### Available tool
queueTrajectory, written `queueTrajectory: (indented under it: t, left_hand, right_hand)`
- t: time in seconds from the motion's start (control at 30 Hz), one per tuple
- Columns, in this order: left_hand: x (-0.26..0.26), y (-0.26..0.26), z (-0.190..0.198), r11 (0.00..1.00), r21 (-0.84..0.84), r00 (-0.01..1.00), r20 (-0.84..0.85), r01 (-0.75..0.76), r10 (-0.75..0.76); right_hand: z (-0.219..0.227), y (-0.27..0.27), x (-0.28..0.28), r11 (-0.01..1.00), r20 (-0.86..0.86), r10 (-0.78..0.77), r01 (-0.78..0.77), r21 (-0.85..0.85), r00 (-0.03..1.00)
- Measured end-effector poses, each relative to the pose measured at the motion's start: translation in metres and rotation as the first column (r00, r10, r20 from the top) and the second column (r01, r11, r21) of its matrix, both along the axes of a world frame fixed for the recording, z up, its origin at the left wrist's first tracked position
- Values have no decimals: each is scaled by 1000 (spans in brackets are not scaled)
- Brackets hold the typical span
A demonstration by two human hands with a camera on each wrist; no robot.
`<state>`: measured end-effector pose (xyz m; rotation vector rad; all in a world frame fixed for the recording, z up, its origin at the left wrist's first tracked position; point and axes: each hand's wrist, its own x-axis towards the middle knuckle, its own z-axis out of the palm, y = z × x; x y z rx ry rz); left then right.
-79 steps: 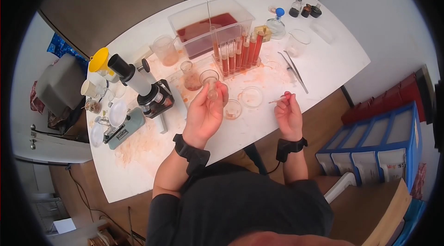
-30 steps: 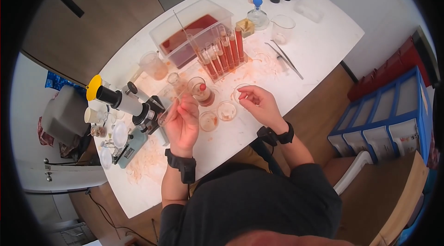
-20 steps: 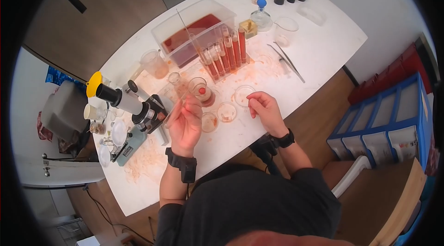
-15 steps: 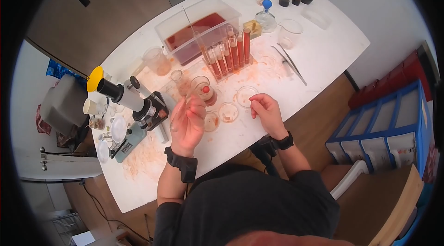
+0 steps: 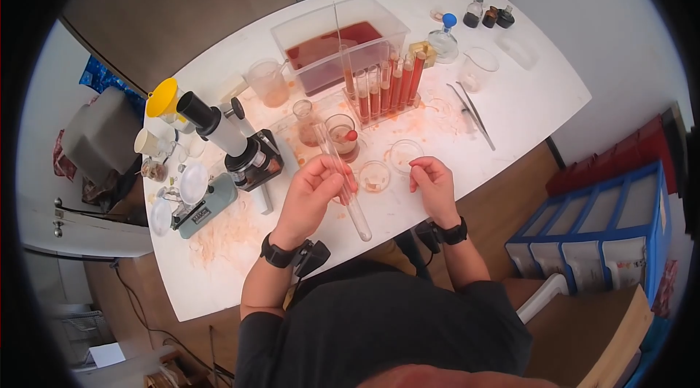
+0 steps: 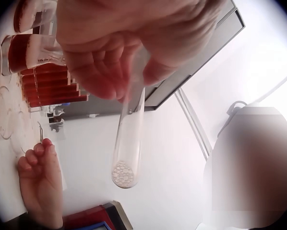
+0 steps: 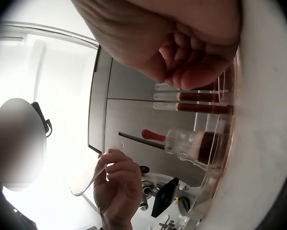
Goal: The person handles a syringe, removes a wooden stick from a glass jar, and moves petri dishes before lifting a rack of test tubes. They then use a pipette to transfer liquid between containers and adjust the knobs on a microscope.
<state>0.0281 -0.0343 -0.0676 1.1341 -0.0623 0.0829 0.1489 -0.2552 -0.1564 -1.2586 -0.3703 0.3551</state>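
My left hand [image 5: 315, 191] pinches a long clear test tube [image 5: 357, 216] between thumb and fingers, its rounded end tilted down toward my body. White froth [image 6: 123, 173] gathers in that end in the left wrist view. Past the tube's mouth stands a glass beaker [image 5: 332, 119] with reddish-brown liquid; a dropper with a red bulb [image 5: 351, 136] leans in it. My right hand [image 5: 437, 195] hovers beside a glass petri dish [image 5: 410, 149], its fingers loosely curled and no object visible in them. A second petri dish [image 5: 375, 178] lies between the hands.
A rack of red-filled test tubes [image 5: 394, 85] stands behind, before a plastic tub [image 5: 394, 23] of red liquid. A microscope [image 5: 244, 151] and a balance [image 5: 208, 206] are at the left. Tweezers [image 5: 477, 122] lie at the right, near an empty-looking beaker [image 5: 481, 71].
The dropper's red bulb, absent from the beaker at first, now shows there. My left hand has swung the tube into clear view. My right hand, pinching something thin earlier, shows nothing now.
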Motion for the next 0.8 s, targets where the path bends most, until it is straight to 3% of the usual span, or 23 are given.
queueTrajectory:
  t: [0.33, 0.43, 0.5, 0.63, 0.8]
  left_hand:
    - [-19, -3, 4, 959, 269, 996, 3, -86, 89]
    - [-25, -4, 6, 853, 496, 986, 66, -165, 153]
    - [-28, -9, 13, 781, 604, 987, 107, -157, 116]
    - [-32, -19, 9, 638, 745, 974, 225, -193, 32]
    - [-40, -18, 5, 554, 804, 965, 261, -216, -2]
  right_hand:
    - [12, 0, -10, 1000, -23, -1, 0, -19, 1000]
    - [39, 6, -30, 993, 13, 115, -114, -34, 993]
    - [63, 12, -42, 975, 61, 220, -218, -30, 974]
    - [80, 22, -51, 928, 458, 372, -319, -191, 807]
    - [79, 30, -58, 921, 434, 386, -315, -229, 814]
